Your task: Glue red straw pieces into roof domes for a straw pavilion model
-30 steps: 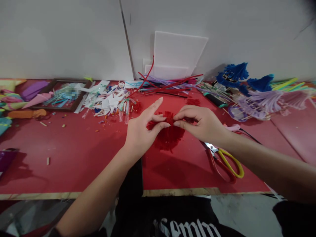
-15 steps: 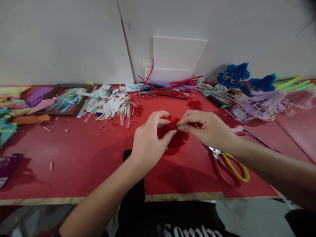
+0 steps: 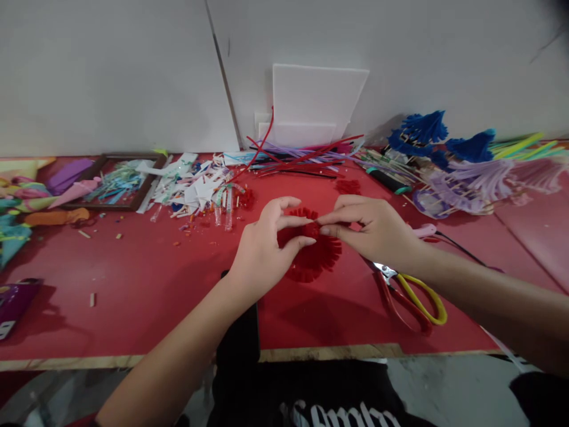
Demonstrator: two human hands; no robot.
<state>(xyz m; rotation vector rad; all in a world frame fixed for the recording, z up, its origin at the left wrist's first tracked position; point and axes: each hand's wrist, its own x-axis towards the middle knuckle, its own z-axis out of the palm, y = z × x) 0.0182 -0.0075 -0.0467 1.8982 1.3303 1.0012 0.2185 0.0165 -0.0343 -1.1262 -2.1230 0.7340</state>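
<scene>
Below both hands a round red fringed piece [image 3: 326,258], fuzzy like chenille stems, lies on the red tabletop [image 3: 146,296]. My left hand [image 3: 271,243] reaches over its left side, the thumb and fingers spread with a gap between their tips. From the right, my right hand [image 3: 367,228] pinches a small red bit at the middle of the fringed piece; thumb and index finger are pressed together there. Red-and-yellow-handled pliers [image 3: 406,290] lie under my right wrist, their jaws partly hidden by the hand. Another red fuzzy piece [image 3: 348,187] sits just beyond.
A scrap pile [image 3: 195,184] and a brown frame [image 3: 137,201] are at the back left. Red and purple stems [image 3: 302,155] lie before white boards [image 3: 317,98]. Blue [image 3: 469,145] and lilac fringed pieces [image 3: 471,190] are at right, near a pink corded tool [image 3: 425,231]. A black phone-like slab [image 3: 242,332] overlaps the front edge.
My left fingers have spread apart and drawn slightly back, exposing more of the fringed piece. My right hand keeps its pinch near the middle. The view has shifted slightly.
</scene>
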